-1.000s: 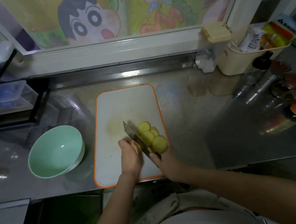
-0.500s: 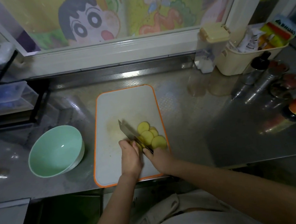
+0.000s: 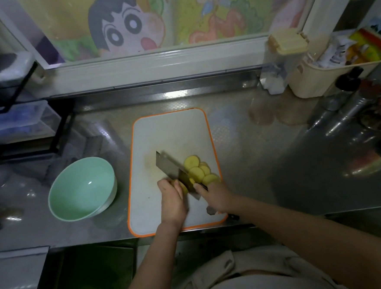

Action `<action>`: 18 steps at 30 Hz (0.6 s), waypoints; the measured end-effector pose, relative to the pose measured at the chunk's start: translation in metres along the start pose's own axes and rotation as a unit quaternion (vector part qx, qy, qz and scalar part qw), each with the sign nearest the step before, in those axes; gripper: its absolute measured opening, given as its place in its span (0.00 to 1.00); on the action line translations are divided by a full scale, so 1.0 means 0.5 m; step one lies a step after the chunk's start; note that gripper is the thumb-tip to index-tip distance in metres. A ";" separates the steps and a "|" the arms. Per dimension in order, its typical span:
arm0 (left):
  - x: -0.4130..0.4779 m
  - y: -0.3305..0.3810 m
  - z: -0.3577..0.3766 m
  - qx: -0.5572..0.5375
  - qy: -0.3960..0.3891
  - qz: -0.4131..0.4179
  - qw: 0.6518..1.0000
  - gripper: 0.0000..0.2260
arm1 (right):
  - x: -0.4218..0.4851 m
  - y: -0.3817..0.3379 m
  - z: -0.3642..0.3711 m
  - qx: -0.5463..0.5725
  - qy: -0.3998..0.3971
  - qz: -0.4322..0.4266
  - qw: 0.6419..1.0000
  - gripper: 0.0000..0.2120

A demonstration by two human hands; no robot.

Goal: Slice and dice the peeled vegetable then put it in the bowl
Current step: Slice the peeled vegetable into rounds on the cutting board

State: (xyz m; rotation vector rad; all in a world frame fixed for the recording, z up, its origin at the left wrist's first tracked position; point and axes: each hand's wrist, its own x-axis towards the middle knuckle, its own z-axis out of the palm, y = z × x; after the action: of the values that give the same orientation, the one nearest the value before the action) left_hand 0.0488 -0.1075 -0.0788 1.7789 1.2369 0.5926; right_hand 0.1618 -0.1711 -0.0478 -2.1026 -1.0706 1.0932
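A white cutting board [image 3: 170, 132] with an orange rim lies on the steel counter. Several round yellow slices [image 3: 197, 169] of the peeled vegetable lie in a row on its right side. My left hand [image 3: 172, 198] grips the uncut yellow piece [image 3: 184, 187], of which only a sliver shows beside my fingers. My right hand [image 3: 213, 195] holds the handle of a cleaver [image 3: 170, 166]; the blade stands between my left fingers and the slices, against the uncut piece. A mint-green bowl [image 3: 82, 189] sits empty to the left of the board.
A black wire rack with clear boxes [image 3: 19, 124] stands at the far left. At the right are a cream basket of packets [image 3: 329, 76], a lidded container [image 3: 281, 65] and bottles and metal shakers [image 3: 354, 108]. The counter's front edge runs just under the board.
The cleaver has shifted left with my right hand, from over the slices toward the uncut piece. My left hand stays on the piece.
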 end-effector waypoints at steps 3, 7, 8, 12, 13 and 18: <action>0.002 0.000 -0.002 0.004 0.004 0.014 1.000 0.03 | 0.026 0.020 0.011 0.004 0.020 -0.011 1.000 0.22; -0.001 0.006 -0.008 0.024 0.025 0.022 0.999 0.04 | 0.003 -0.012 0.000 0.019 0.049 -0.011 0.999 0.20; -0.004 0.006 -0.010 0.022 0.026 0.021 0.999 0.06 | -0.001 -0.016 -0.003 0.022 0.051 -0.009 0.998 0.19; -0.011 0.006 -0.016 0.012 0.014 0.017 1.000 0.12 | -0.020 -0.032 -0.021 0.029 0.038 0.001 0.999 0.16; -0.011 0.006 -0.016 0.007 0.014 0.011 1.000 0.13 | -0.025 -0.035 -0.025 0.031 0.032 -0.002 0.999 0.15; -0.011 0.000 -0.011 -0.039 0.026 -0.014 0.999 0.14 | -0.061 -0.055 -0.048 0.040 0.025 -0.003 0.999 0.19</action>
State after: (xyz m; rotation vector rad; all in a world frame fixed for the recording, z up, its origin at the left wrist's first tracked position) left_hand 0.0428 -0.1104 -0.0755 1.6892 1.2555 0.6653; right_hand 0.1602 -0.1838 -0.0022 -2.0518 -0.9916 1.0585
